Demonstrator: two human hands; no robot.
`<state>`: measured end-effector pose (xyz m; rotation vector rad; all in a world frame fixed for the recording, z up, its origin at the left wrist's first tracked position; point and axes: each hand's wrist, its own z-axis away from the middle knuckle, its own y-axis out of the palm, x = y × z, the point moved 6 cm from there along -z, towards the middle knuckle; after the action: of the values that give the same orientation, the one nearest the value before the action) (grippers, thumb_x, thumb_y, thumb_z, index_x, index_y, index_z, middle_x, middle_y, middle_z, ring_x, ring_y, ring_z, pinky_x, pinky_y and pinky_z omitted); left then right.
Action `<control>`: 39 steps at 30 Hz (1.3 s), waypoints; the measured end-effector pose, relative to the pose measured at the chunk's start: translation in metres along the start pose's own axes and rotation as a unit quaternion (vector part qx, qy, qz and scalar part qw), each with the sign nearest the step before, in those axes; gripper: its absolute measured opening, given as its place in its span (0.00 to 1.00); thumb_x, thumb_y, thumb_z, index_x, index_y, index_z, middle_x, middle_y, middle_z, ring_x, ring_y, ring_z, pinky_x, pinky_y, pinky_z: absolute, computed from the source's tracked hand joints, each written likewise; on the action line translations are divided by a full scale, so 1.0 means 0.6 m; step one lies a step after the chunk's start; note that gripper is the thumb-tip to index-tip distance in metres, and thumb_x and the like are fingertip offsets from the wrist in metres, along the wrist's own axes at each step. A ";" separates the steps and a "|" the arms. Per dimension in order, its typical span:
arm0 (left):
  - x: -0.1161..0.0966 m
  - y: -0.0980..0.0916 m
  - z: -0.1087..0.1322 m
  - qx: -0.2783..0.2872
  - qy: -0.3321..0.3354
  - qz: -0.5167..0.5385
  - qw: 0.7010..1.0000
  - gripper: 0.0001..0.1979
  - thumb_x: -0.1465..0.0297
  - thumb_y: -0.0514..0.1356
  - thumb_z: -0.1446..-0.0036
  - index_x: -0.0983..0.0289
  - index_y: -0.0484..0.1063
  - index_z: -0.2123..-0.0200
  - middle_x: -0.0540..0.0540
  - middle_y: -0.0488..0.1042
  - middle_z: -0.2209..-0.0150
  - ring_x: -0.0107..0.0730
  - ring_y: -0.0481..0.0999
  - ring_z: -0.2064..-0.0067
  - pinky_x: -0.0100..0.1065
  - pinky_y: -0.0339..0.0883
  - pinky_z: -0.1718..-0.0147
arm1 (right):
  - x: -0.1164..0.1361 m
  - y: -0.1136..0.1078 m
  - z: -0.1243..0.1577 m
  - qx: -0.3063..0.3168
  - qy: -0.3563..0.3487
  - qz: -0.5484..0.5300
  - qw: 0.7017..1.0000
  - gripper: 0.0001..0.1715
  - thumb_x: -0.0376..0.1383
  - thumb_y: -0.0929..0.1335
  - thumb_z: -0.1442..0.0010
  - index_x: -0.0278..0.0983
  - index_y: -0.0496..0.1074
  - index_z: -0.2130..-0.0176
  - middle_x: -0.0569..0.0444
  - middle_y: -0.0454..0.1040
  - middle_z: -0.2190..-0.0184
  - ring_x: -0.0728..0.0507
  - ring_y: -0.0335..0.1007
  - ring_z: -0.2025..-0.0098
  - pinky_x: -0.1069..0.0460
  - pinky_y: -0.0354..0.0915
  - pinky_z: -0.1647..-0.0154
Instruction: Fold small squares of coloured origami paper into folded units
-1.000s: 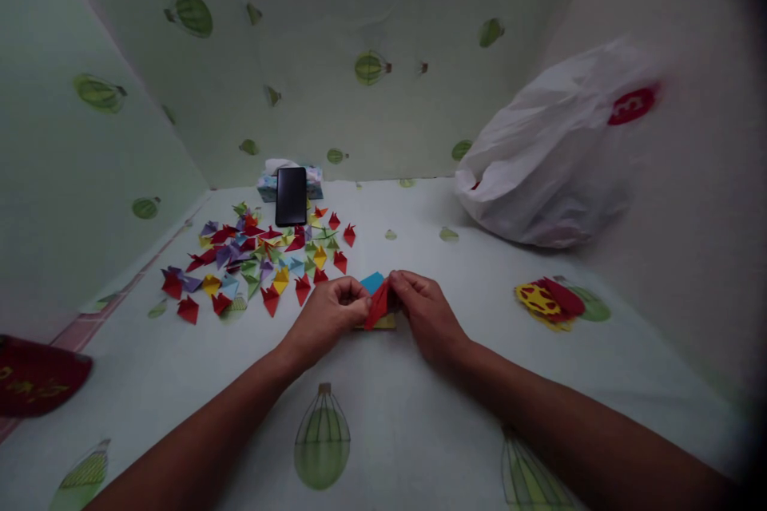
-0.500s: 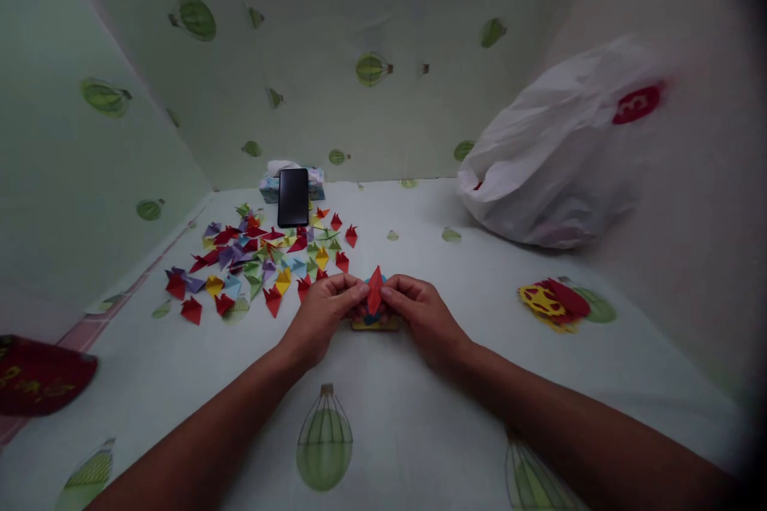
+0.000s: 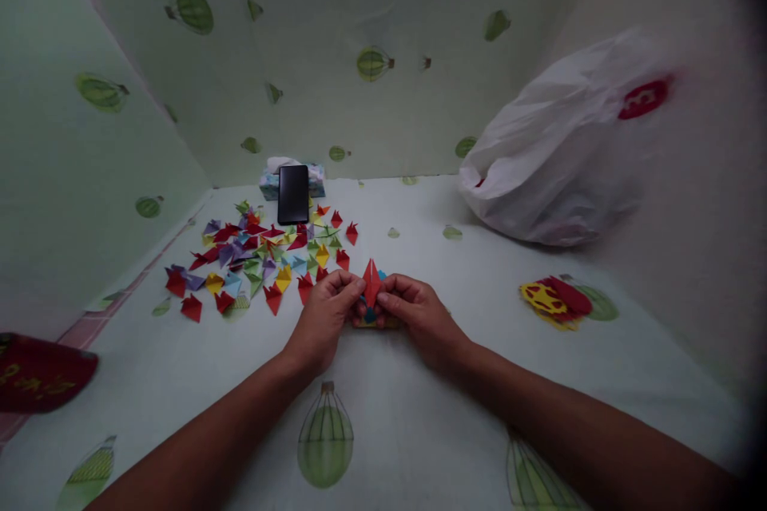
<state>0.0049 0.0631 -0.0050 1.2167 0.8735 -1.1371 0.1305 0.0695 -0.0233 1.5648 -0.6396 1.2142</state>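
Observation:
Between my two hands is a piece of red origami paper (image 3: 371, 281), folded into a narrow kite shape whose top shows two points with a slit between them. My left hand (image 3: 328, 305) pinches its left edge between thumb and fingers. At its right edge, the thumb and fingers of my right hand (image 3: 418, 310) are closed on it. Just beneath the fold lies a small stack with blue paper (image 3: 369, 314) and a yellowish edge, mostly covered by my fingers. Left of my hands spread many folded paper cranes (image 3: 274, 298) in red, yellow, purple, green and blue.
A black phone (image 3: 293, 195) leans on a tissue box (image 3: 271, 184) behind the cranes. At the back right stands a white plastic bag (image 3: 551, 152). Red and yellow cut-out pieces (image 3: 554, 302) lie at right; a dark red item with gold writing (image 3: 48, 371) is at far left.
The red paper has shifted slightly left and turned, and its tip now shows two separate points instead of one. Both hands keep hold of it, nearly in place.

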 end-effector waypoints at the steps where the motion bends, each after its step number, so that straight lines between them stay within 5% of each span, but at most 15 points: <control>1: 0.001 0.000 0.000 0.000 -0.003 0.000 1.000 0.14 0.62 0.67 0.50 0.64 0.67 0.72 0.46 0.68 0.80 0.22 0.65 0.78 0.25 0.57 0.79 | -0.001 0.000 0.000 -0.002 0.004 -0.001 1.000 0.10 0.39 0.74 0.45 0.36 0.72 0.70 0.57 0.74 0.74 0.51 0.67 0.74 0.54 0.64 0.69; 20: 0.008 0.005 0.003 0.012 -0.018 -0.015 1.000 0.12 0.64 0.67 0.50 0.65 0.68 0.70 0.47 0.73 0.79 0.25 0.73 0.77 0.28 0.71 0.74 | -0.005 0.004 0.005 -0.015 0.010 0.008 1.000 0.08 0.38 0.72 0.45 0.36 0.72 0.71 0.57 0.73 0.75 0.50 0.66 0.74 0.54 0.62 0.71; 39: 0.031 0.009 0.015 -0.024 0.002 0.033 0.999 0.15 0.61 0.66 0.47 0.65 0.65 0.71 0.46 0.69 0.80 0.21 0.67 0.80 0.23 0.57 0.82 | -0.005 0.016 0.011 -0.022 -0.008 0.032 0.999 0.11 0.38 0.71 0.45 0.36 0.67 0.73 0.57 0.74 0.76 0.49 0.71 0.75 0.52 0.62 0.71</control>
<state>0.0140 0.0507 -0.0199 1.2002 0.8538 -1.0551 0.1237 0.0596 -0.0222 1.5299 -0.7274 1.2284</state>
